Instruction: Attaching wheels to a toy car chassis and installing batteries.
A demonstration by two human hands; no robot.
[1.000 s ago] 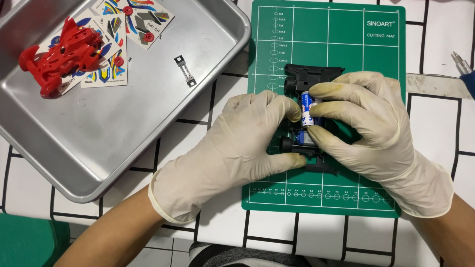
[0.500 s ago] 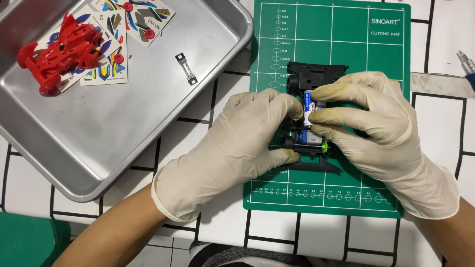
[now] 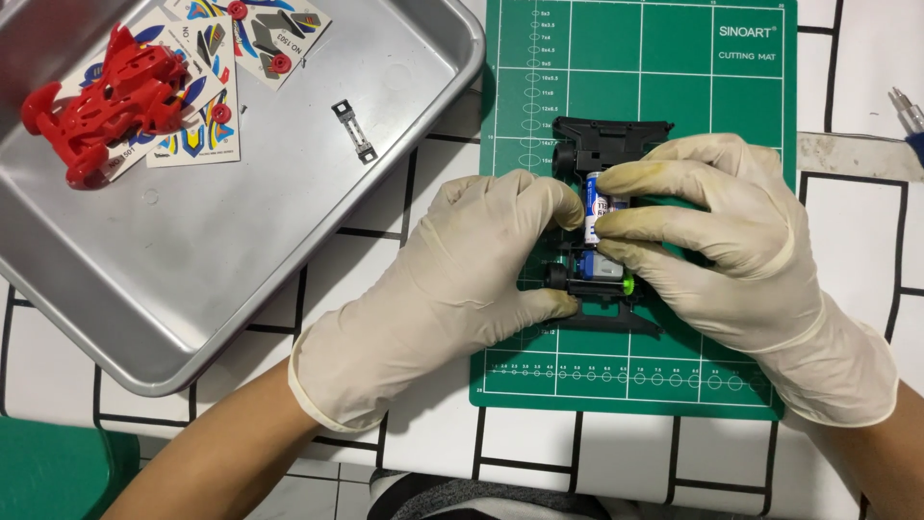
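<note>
Both my hands wear cream latex gloves and close around a black toy car chassis (image 3: 610, 143) lying on a green cutting mat (image 3: 674, 77). My left hand (image 3: 462, 279) grips the chassis from its left side. Fingers of my right hand (image 3: 731, 241) press on a blue battery (image 3: 595, 200) seated in the chassis. A small motor with a green end piece (image 3: 608, 274) shows at the near end of the chassis. Much of the chassis is hidden under my fingers.
A metal tray (image 3: 241, 250) at the left holds a red toy car body (image 3: 101, 106), sticker sheets (image 3: 260, 34) and a small metal part (image 3: 353, 131). A tool tip (image 3: 905, 104) lies at the right edge. The table has a white cover with black grid lines.
My hands stay on the chassis with only slight shifts of the fingers; the view has drifted a little, so everything sits slightly lower and to the right in frame.
</note>
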